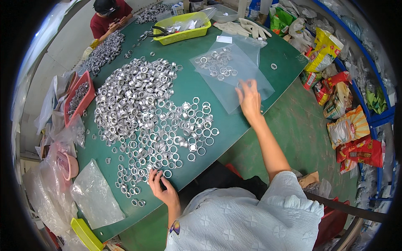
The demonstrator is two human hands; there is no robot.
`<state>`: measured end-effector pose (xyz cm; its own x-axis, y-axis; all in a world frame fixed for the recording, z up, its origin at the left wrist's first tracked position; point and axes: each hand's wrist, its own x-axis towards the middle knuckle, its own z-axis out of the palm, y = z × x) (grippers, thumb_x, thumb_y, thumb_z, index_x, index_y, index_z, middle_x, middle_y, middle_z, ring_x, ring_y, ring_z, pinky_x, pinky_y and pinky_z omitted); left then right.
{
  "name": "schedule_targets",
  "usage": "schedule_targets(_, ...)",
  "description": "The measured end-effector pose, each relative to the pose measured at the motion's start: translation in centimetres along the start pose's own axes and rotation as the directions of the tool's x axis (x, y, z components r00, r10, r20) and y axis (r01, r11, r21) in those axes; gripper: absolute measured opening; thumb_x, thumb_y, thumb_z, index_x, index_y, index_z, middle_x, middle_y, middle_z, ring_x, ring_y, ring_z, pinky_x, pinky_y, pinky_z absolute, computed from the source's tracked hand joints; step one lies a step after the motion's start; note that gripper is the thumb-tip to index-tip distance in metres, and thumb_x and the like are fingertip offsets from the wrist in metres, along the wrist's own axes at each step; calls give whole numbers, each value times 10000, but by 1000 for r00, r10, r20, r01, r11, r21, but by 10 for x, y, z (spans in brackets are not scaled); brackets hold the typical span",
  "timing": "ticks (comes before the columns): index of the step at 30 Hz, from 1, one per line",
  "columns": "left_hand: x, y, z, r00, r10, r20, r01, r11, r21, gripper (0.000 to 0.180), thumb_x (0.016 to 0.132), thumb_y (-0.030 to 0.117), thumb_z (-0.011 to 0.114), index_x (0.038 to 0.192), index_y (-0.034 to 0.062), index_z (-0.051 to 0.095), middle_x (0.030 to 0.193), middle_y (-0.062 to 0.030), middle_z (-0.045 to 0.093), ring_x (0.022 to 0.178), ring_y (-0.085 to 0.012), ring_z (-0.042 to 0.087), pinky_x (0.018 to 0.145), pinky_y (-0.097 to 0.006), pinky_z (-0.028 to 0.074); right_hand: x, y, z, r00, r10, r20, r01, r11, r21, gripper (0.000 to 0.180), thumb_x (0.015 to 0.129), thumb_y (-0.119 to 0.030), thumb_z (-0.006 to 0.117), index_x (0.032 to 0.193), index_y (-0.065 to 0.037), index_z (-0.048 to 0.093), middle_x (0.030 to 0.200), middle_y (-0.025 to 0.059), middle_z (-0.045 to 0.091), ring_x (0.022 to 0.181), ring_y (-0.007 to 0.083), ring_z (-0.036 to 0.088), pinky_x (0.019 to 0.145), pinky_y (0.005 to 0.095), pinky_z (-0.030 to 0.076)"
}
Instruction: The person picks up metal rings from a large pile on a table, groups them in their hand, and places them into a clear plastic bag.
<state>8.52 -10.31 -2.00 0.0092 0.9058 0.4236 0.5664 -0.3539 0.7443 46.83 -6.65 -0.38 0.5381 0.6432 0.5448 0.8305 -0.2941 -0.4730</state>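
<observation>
A wide heap of silver metal rings (136,98) covers the middle of the green table, thinning into loose rings (167,142) toward the near edge. My left hand (164,189) reaches down to these loose rings, fingers apart and fingertips touching the nearest ones. Over on the right, my right hand (250,102) is above a clear plastic sheet or bag (234,102), its fingers bent together around what looks like a small metal ring, partly hidden. Several rings (217,62) lie in a loose group on the plastic's far part. One single ring (274,66) sits apart, farther right.
Another person (106,23) in a red shirt works at the far left beside a second ring heap (104,52). A yellow-green basket (184,33), white gloves (247,28), a red bin (79,98) and an empty plastic bag (96,194) surround the work. Shelves with packages line the right.
</observation>
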Motion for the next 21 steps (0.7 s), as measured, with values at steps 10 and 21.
schedule_targets(10, 0, 2, -1, 1000, -13, -13, 14, 999, 34, 235, 818, -112, 496, 1014, -43, 606, 1180, -166, 551, 1186, -320, 501, 1003, -387, 384, 56, 19, 52, 946, -317, 71, 310, 946, 97, 253, 713, -108, 737, 955, -99, 667, 1165, 124, 517, 1096, 326, 468, 923, 431, 389)
schedule_targets(21, 2, 4, 0, 1000, -8, 5, 8, 999, 53, 232, 819, -100, 509, 1014, -30, 616, 1175, -172, 562, 1186, -340, 501, 1003, -405, 382, 15, 7, -32, 753, 331, 569, -655, 294, 696, 129, 849, -106, 681, 892, 14, 664, 929, 124, 660, 738, 162, 610, 669, 261, 475)
